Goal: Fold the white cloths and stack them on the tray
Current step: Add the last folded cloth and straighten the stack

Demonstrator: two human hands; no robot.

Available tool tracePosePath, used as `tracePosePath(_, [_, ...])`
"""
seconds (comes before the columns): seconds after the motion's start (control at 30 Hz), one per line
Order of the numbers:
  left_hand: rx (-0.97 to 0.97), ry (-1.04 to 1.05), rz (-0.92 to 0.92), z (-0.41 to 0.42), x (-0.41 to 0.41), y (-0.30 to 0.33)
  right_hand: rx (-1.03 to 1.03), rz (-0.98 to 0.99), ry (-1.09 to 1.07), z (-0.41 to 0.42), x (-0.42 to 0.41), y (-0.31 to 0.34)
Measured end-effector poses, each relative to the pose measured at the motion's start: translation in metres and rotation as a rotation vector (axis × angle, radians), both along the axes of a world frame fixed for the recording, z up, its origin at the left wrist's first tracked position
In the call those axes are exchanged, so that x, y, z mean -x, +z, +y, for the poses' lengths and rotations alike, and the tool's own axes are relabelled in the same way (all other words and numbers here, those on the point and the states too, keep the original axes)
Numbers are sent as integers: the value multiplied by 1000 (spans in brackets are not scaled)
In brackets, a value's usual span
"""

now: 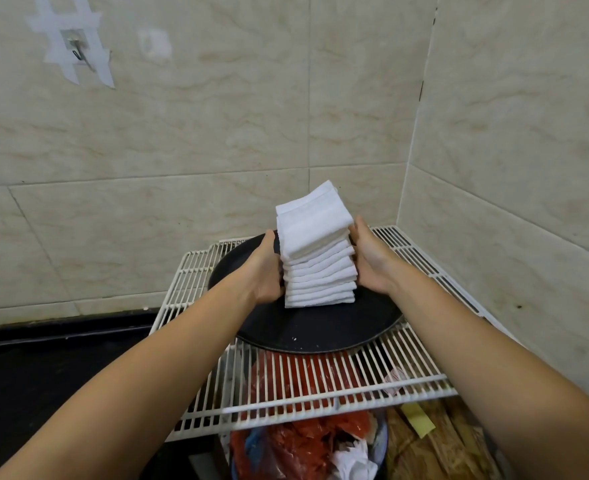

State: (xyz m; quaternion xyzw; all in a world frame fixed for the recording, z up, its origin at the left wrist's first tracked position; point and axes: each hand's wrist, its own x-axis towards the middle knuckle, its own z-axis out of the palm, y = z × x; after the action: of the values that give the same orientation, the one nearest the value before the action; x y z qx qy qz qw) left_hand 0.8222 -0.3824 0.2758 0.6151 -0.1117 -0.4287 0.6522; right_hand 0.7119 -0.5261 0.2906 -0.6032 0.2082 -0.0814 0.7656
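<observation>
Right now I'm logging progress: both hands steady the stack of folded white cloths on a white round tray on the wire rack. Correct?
Not quite: the head view shows the tray is black. Otherwise yes: left hand and right hand flank the stack of folded white cloths on the wire rack.

Beige marbled wall tiles [216, 116], taped hook [76, 51], white wire rack [320, 393].

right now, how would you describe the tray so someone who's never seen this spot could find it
In the tiled wall corner sits a white wire rack, and on it lies the tray. It is round, flat and black, with a stack of folded white cloths on it, held between the left hand and right hand. It is the only dark disc on the white rack.
</observation>
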Motion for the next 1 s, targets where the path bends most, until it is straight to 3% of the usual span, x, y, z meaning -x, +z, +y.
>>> tracePosePath(0.17, [8,-63,-4,-5,2,7,56,8,-107,8,-1,3])
tracePosePath(0.4, [-19,-233,-199,4,-37,14,0,1,-455,27,15,-2])
tracePosePath(0.73, [12,-586,49,-60,-121,13,-8,89,-1115,86,-23,-38])
tracePosePath(1.0, [35,-815,84,-85,-114,6,200,151,-1370,101,-71,-29])
